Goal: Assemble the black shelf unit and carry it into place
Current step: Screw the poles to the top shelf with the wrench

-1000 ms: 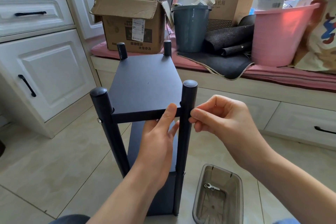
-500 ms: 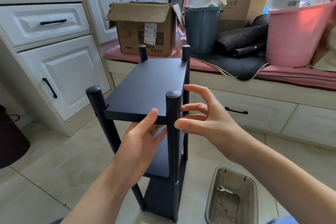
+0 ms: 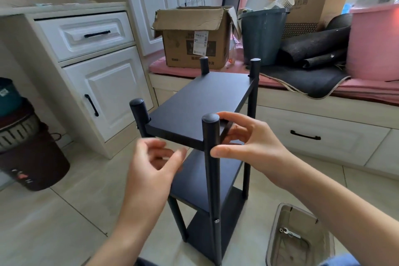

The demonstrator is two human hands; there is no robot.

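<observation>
My left hand (image 3: 151, 170) is blurred — fingers loosely open, holding nothing. The black shelf unit (image 3: 200, 136) stands upright on the floor tiles (image 3: 64, 218), shelves running away from me; my right hand (image 3: 248, 142) grips its near post — fingers partly hidden.

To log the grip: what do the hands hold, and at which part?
The right hand holds the black shelf unit at its top near corner, by the post. The left hand holds nothing.
</observation>
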